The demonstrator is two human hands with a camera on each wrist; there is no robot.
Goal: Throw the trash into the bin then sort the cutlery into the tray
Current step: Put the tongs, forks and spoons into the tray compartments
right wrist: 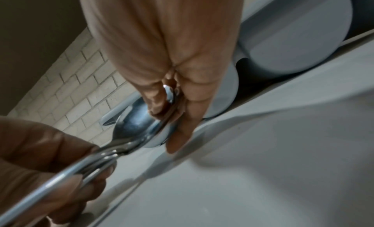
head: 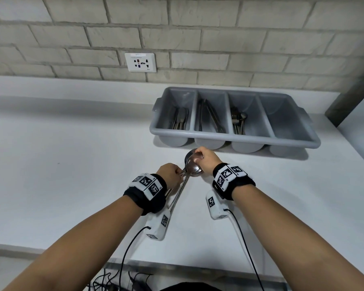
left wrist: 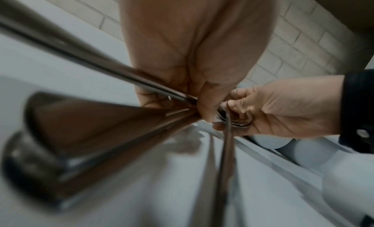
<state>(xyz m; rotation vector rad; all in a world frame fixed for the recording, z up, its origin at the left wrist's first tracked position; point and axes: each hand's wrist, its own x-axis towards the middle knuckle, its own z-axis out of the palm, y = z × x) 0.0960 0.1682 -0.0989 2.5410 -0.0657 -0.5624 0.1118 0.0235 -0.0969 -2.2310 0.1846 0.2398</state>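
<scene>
- Left hand [head: 170, 172]: fingers curled round the handles of a bundle of metal spoons [head: 192, 167], grip closed just below the bowls; handles trail back under the wrist.
- Spoons: held above the white desk [head: 72, 164], just in front of the tray.
- Right hand [head: 206, 159]: fingertips pinching the stacked spoon bowls from above.
- Grey cutlery tray [head: 315, 141]: four compartments; three left ones hold cutlery, types hard to tell; rightmost looks bare.

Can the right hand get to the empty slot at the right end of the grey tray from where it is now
Probably yes. The right hand sits just in front of the tray, nothing lies between them, and the slot is open on top. But its grip is on the spoons.
</scene>
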